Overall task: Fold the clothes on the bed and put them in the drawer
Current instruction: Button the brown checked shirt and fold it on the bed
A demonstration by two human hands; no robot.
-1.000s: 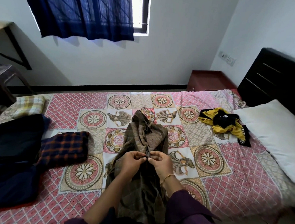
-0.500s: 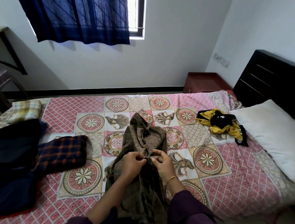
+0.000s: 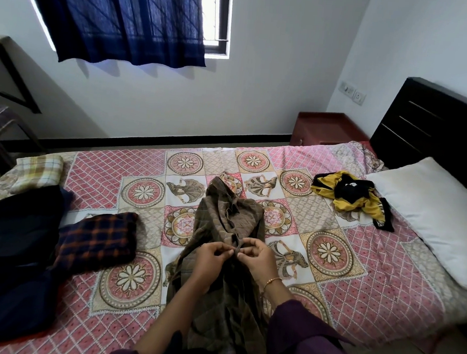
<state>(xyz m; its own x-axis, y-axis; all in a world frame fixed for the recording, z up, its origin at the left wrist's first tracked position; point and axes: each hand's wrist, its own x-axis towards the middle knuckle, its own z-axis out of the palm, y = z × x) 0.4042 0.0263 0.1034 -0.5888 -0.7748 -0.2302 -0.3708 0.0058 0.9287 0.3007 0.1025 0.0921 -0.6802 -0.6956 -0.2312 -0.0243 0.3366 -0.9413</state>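
A brown checked shirt (image 3: 224, 218) lies lengthwise on the patterned bedspread (image 3: 387, 275), collar away from me. My left hand (image 3: 209, 258) and my right hand (image 3: 256, 256) meet at the shirt's front placket, each pinching the fabric there with curled fingers. A folded navy and orange checked garment (image 3: 95, 239) lies to the left. A crumpled yellow and black garment (image 3: 350, 197) sits at the right near the pillow (image 3: 432, 216). No drawer is in view.
Dark navy clothes (image 3: 8, 256) are piled at the left bed edge, with a folded yellow plaid cloth (image 3: 39, 167) behind them. A reddish bedside cabinet (image 3: 327, 128) stands by the black headboard (image 3: 440, 124). A chair and a desk stand at far left.
My hands have stayed together at the shirt's placket with only small finger movements. The view has tilted slightly.
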